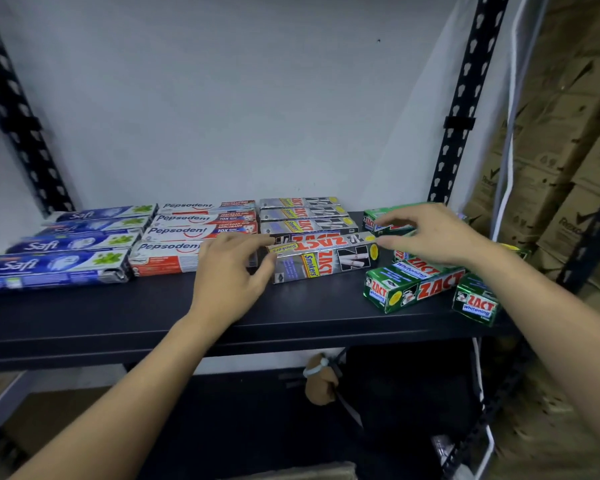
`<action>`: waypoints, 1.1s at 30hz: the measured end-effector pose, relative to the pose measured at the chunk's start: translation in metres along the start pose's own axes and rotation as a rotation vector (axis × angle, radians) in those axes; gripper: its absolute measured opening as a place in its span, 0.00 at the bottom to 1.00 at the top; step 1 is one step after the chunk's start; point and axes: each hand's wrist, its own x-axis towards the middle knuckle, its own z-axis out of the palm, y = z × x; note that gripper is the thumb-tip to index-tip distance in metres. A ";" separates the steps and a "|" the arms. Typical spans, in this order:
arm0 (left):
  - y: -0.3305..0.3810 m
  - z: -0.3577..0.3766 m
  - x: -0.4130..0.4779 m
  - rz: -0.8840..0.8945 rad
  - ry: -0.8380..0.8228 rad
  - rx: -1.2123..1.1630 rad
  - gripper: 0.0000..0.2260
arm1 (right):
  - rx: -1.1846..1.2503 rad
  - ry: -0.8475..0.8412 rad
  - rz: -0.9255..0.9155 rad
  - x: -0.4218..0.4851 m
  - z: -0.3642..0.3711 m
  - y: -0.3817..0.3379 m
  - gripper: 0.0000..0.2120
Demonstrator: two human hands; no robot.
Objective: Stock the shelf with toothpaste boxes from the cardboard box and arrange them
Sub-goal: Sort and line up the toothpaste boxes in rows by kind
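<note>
On the dark shelf (153,306) a silver ZACT Smokers box (323,265) lies tilted in front of a row of three matching silver ZACT boxes (302,213). My left hand (232,271) pinches the box's left end between thumb and fingers. My right hand (433,237) hovers at its right end with fingers spread, one fingertip touching the box's corner. Blue Safi boxes (56,265) are lined up at the far left, with red-and-white Pepsodent boxes (187,230) beside them. Green ZACT Whitening boxes (409,289) lie loosely at the right, partly under my right hand.
Black perforated uprights (465,109) frame the shelf against a white wall. Stacked cardboard cartons (551,150) and a white cable (506,168) stand to the right. One green box (475,303) sits at the shelf's front right edge. A lower shelf lies in shadow below.
</note>
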 end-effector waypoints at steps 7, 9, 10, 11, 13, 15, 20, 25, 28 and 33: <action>0.001 0.003 -0.001 -0.032 -0.017 0.093 0.12 | -0.042 -0.152 -0.045 0.021 0.017 -0.014 0.13; 0.002 0.004 0.000 -0.036 -0.015 0.101 0.11 | -0.037 -0.167 -0.025 0.027 0.018 -0.014 0.10; 0.001 0.005 0.000 -0.036 -0.016 0.112 0.11 | -0.052 -0.174 -0.024 0.030 0.019 -0.015 0.10; 0.001 0.006 0.000 -0.037 -0.020 0.127 0.11 | -0.069 -0.181 -0.022 0.033 0.019 -0.016 0.10; 0.001 0.006 0.001 -0.051 -0.030 0.166 0.12 | -0.100 -0.197 -0.010 0.039 0.021 -0.020 0.12; 0.001 0.006 0.001 -0.063 -0.041 0.191 0.15 | -0.129 -0.185 0.002 0.044 0.023 -0.025 0.13; -0.001 0.006 0.001 -0.093 -0.035 0.235 0.17 | -0.142 -0.050 -0.025 0.044 0.025 -0.034 0.17; -0.005 0.001 0.005 -0.219 -0.036 0.132 0.20 | -0.219 -0.161 -0.073 0.032 0.036 -0.046 0.20; -0.024 -0.010 0.004 -0.171 -0.099 0.213 0.22 | -0.251 -0.087 -0.101 0.029 0.040 -0.050 0.17; -0.036 -0.025 -0.003 -0.090 -0.136 0.230 0.21 | -0.216 0.016 -0.087 0.027 0.049 -0.050 0.12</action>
